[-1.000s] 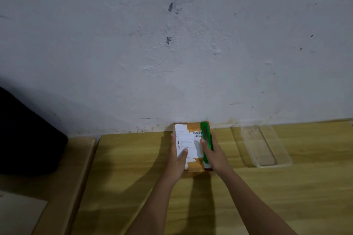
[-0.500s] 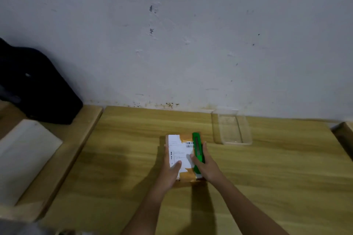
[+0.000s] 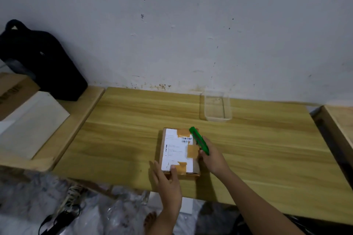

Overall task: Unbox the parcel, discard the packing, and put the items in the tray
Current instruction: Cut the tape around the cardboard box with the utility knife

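A small cardboard parcel (image 3: 177,150) with a white shipping label and brown tape patches lies flat in the middle of the wooden table (image 3: 257,149). My left hand (image 3: 167,183) rests at its near left corner, fingers apart, the thumb touching the near edge. My right hand (image 3: 213,155) holds a green box cutter (image 3: 199,141), tilted over the parcel's right edge with its tip toward the far corner. A clear plastic tray (image 3: 216,108) stands empty at the back of the table, near the wall.
A black bag (image 3: 42,63), a brown carton (image 3: 13,93) and a white box (image 3: 28,122) sit on a lower wooden surface at the left. Another wooden surface (image 3: 340,120) adjoins the table's right side. Plastic sheeting and cables lie on the floor below the near edge.
The parcel has come from the wall toward the near middle of the table. My left hand has slid off the label to the near corner. My right hand has lifted the cutter.
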The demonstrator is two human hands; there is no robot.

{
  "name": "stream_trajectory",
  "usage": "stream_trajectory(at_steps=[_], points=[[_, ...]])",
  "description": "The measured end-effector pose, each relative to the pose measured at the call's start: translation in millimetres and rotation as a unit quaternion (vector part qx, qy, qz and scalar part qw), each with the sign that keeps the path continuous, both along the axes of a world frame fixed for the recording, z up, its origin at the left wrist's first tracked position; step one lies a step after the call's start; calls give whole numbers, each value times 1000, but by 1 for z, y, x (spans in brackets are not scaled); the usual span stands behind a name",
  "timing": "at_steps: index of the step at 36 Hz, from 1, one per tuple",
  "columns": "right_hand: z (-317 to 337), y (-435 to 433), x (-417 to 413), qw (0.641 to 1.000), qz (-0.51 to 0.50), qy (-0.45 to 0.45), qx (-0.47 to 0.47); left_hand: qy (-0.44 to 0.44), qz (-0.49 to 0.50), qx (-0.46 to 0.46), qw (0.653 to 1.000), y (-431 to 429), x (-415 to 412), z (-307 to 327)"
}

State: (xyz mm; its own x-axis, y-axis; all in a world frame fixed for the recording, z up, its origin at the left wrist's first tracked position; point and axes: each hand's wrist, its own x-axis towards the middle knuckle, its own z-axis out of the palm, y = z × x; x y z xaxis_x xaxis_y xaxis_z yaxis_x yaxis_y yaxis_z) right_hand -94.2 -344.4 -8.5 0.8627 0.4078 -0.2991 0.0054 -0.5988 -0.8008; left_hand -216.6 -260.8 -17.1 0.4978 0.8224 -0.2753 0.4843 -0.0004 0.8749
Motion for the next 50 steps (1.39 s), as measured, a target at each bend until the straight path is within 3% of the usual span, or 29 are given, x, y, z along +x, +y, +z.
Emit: stream_trajectory(at_steps=[5,11,17,21,26,35,50], points=[[3,-5,16,999,-13,9,33,29,10,24,999,6,14,-20],[7,-2,32,997,31,69,4,43,-80,68,994,52,28,-24],[12,3,42,998,19,-50,-26,39,-213,77,973,125,55,-27],[13,5,47,991,-43,-123,16,53,-186,71,978,147,67,-35],[11,10,42,988,-74,-130,43,34,-157,59,985,117,65,-23],[5,9,31,984,-78,-161,-2,21,-95,60,993,100,67,-19],[6,14,36,972,-92,-215,4,31,-93,72,993,96,84,-12]])
